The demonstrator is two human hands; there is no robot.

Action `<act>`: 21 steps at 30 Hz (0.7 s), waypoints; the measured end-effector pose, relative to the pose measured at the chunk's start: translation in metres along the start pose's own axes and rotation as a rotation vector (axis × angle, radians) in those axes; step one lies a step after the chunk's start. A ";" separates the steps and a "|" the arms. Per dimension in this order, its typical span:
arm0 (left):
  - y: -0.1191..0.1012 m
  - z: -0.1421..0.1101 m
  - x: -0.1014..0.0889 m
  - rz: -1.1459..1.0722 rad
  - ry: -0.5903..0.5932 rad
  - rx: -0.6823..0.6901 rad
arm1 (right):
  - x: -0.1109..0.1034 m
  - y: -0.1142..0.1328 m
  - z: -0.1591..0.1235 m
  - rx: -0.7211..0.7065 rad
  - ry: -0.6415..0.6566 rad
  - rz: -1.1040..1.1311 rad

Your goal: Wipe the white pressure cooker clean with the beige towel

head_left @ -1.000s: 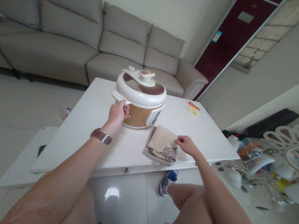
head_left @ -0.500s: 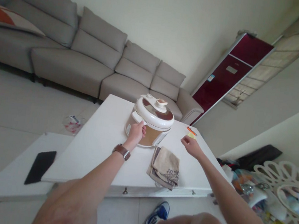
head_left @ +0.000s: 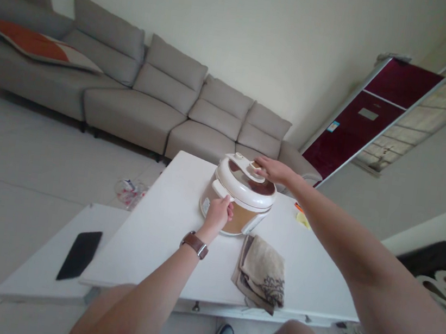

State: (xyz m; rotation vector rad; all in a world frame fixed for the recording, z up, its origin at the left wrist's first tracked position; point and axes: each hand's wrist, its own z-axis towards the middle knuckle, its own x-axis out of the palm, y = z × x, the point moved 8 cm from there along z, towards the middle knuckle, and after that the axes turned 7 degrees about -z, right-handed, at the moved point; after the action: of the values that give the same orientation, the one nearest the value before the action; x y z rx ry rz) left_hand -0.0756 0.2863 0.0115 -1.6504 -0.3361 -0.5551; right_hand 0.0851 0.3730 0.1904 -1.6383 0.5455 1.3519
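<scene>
A white and gold electric pressure cooker (head_left: 244, 194) stands on the white table, its lid on. My left hand (head_left: 219, 214) is closed around the white side handle (head_left: 222, 190) at the cooker's near left. On top of the lid, my right hand (head_left: 272, 170) has its fingers closed on the lid knob (head_left: 255, 166), partly covering it. A folded beige and grey cloth (head_left: 264, 271) lies in front of the cooker, near the table's front edge; neither hand touches it.
The white table (head_left: 147, 244) has drawers along its near side. An orange pen and a yellow paper (head_left: 302, 219) lie right of the cooker, partly behind my right arm. On a lower white surface (head_left: 52, 243) rests a black flat object (head_left: 80, 255). A grey sofa (head_left: 132, 108) runs behind.
My right hand has moved from above the table's right side up to the lid knob and closed on it. My left hand keeps its hold on the side handle. The view has shifted left.
</scene>
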 end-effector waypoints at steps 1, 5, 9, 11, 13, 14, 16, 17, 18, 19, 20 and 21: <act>-0.001 0.000 0.000 -0.001 -0.007 -0.005 | 0.002 0.001 0.003 -0.007 -0.007 -0.024; -0.003 0.000 -0.002 -0.017 -0.035 -0.035 | 0.006 0.005 0.014 -0.029 -0.044 -0.112; -0.004 0.000 -0.004 -0.052 -0.029 -0.067 | 0.009 0.006 0.023 0.006 -0.020 -0.153; -0.003 0.002 -0.005 -0.080 -0.040 -0.080 | 0.008 0.006 0.024 0.055 -0.002 -0.169; -0.004 0.004 -0.008 -0.100 -0.061 -0.084 | 0.006 0.008 0.023 0.122 0.017 -0.187; -0.005 0.006 -0.009 -0.105 -0.069 -0.081 | 0.005 0.009 0.023 0.163 0.024 -0.192; -0.008 0.009 -0.011 -0.116 -0.073 -0.073 | 0.003 0.009 0.024 0.266 0.034 -0.190; -0.009 0.011 -0.011 -0.122 -0.069 -0.070 | 0.002 0.009 0.025 0.325 0.038 -0.183; -0.009 0.013 -0.012 -0.127 -0.069 -0.072 | 0.002 0.008 0.026 0.379 0.041 -0.176; -0.010 0.015 -0.013 -0.130 -0.071 -0.074 | 0.002 0.007 0.028 0.423 0.042 -0.169; -0.011 0.016 -0.014 -0.129 -0.079 -0.075 | 0.002 0.007 0.030 0.455 0.043 -0.165; -0.012 0.018 -0.015 -0.123 -0.087 -0.071 | 0.002 0.006 0.032 0.472 0.045 -0.164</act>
State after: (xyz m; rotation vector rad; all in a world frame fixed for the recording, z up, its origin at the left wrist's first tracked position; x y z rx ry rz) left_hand -0.0915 0.3074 0.0116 -1.7339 -0.4889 -0.5941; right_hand 0.0640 0.3971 0.1870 -1.2951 0.6819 0.9769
